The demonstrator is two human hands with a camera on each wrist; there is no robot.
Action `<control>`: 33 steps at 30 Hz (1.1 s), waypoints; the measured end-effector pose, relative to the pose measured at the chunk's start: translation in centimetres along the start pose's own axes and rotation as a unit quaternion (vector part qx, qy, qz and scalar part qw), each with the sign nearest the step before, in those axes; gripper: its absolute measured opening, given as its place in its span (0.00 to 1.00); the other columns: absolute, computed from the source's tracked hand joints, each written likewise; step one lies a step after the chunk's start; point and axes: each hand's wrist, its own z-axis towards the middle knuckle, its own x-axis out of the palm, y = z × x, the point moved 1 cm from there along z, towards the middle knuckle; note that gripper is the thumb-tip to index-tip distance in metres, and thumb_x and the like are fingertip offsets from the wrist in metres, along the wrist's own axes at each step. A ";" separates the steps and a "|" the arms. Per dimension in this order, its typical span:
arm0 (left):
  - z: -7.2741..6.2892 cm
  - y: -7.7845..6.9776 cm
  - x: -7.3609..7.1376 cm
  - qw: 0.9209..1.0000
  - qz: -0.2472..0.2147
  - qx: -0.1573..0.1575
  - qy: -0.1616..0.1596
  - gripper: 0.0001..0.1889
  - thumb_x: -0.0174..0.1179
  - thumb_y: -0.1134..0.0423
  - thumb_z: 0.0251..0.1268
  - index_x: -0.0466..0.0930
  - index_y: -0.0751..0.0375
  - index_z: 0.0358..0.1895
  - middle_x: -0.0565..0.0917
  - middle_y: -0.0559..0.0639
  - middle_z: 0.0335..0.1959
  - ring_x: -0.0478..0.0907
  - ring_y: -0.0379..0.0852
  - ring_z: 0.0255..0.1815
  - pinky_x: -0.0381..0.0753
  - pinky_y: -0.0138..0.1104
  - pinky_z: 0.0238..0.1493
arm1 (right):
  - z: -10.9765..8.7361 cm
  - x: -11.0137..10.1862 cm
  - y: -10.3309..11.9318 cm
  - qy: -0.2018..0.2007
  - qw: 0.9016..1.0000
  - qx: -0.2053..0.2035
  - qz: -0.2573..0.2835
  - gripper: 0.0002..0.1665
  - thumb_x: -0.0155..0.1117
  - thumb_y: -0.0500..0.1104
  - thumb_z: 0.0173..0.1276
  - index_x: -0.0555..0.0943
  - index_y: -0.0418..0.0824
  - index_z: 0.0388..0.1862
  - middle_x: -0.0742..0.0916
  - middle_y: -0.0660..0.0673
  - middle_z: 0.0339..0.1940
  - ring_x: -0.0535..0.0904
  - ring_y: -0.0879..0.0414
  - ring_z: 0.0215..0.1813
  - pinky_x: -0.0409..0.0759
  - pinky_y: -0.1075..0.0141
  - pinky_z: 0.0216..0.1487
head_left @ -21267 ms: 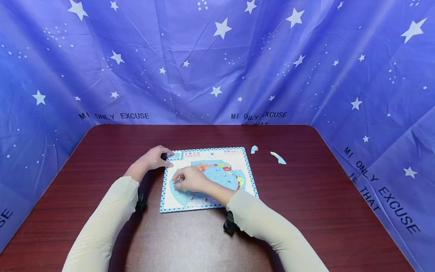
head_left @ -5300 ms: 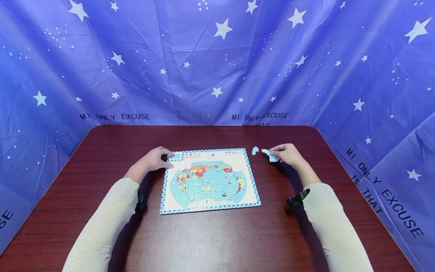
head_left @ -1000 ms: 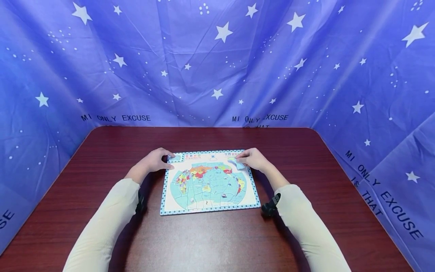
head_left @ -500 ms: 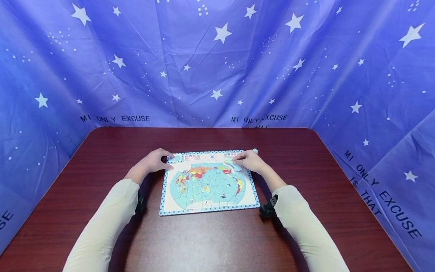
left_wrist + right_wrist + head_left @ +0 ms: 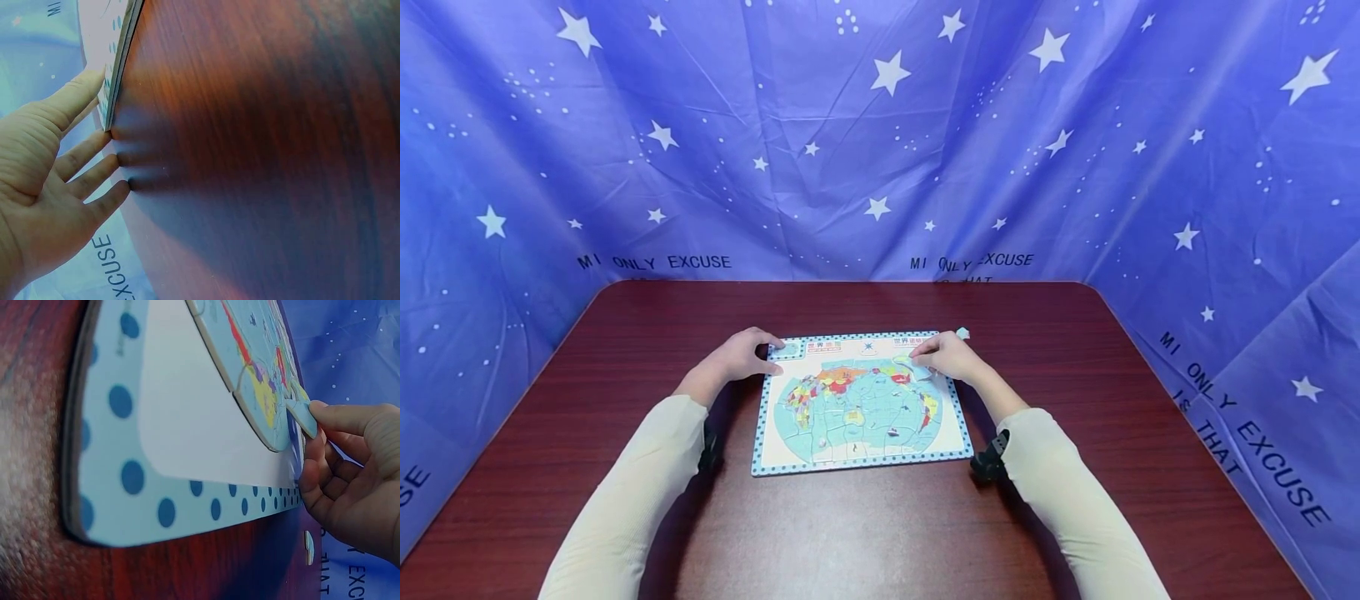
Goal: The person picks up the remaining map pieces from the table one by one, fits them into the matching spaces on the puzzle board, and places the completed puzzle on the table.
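A world-map jigsaw puzzle board (image 5: 775, 446) with a dotted blue border lies flat on the table, most of its oval map filled with pieces. My right hand (image 5: 957, 358) pinches a curved pale-blue and green puzzle piece (image 5: 304, 417) between thumb and fingers. That piece is tilted over the map's upper right edge, beside the red and green area. At the board's upper left corner rests my left hand (image 5: 741, 354); in the left wrist view its thumb (image 5: 84, 87) lies on the board while the other fingers stretch out straight by the edge.
One loose puzzle piece (image 5: 963, 333) lies on the dark red wooden table (image 5: 1075, 400) just beyond the board's upper right corner, partly behind my right hand. A blue curtain with white stars (image 5: 880, 167) hangs around the table's back and sides.
Earlier the right hand worked over the map's left side, then picked up the curved piece right of the board. It brought it left to the map's upper right and lowered it. The left hand stayed.
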 end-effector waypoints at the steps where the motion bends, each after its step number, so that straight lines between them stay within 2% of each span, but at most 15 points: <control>1: 0.0 0.0 0.0 1.000 0.000 -0.001 0.000 0.26 0.67 0.57 0.55 0.76 0.63 0.57 0.67 0.67 0.64 0.65 0.62 0.62 0.67 0.53 0.63 | 0.0 0.0 0.0 0.001 1.000 0.000 -0.001 0.10 0.61 0.40 0.65 0.85 0.38 0.41 0.84 0.44 0.33 0.68 0.58 0.21 0.67 0.68 0.25; 9: 0.1 -0.1 -0.1 1.000 -0.003 -0.006 -0.002 0.26 0.67 0.57 0.55 0.76 0.64 0.57 0.67 0.66 0.63 0.66 0.61 0.60 0.67 0.52 0.63 | 0.2 0.1 -0.1 0.004 1.000 0.003 -0.010 0.10 0.62 0.41 0.64 0.85 0.37 0.40 0.85 0.45 0.31 0.69 0.59 0.22 0.68 0.69 0.25; 16: 0.0 -0.2 -0.2 1.000 -0.006 -0.009 0.002 0.26 0.67 0.57 0.55 0.75 0.64 0.57 0.67 0.67 0.63 0.66 0.60 0.59 0.67 0.52 0.63 | 0.4 0.3 -0.3 0.004 1.000 0.004 -0.023 0.10 0.63 0.42 0.64 0.85 0.38 0.40 0.86 0.45 0.35 0.72 0.59 0.24 0.70 0.69 0.27; 33: 0.0 -0.1 -0.2 1.000 0.001 0.006 0.005 0.26 0.67 0.57 0.56 0.76 0.64 0.57 0.66 0.67 0.64 0.65 0.62 0.62 0.67 0.52 0.63 | 0.4 0.4 -0.3 -0.001 0.999 0.007 -0.042 0.10 0.64 0.43 0.63 0.86 0.39 0.39 0.87 0.44 0.37 0.74 0.59 0.27 0.72 0.69 0.29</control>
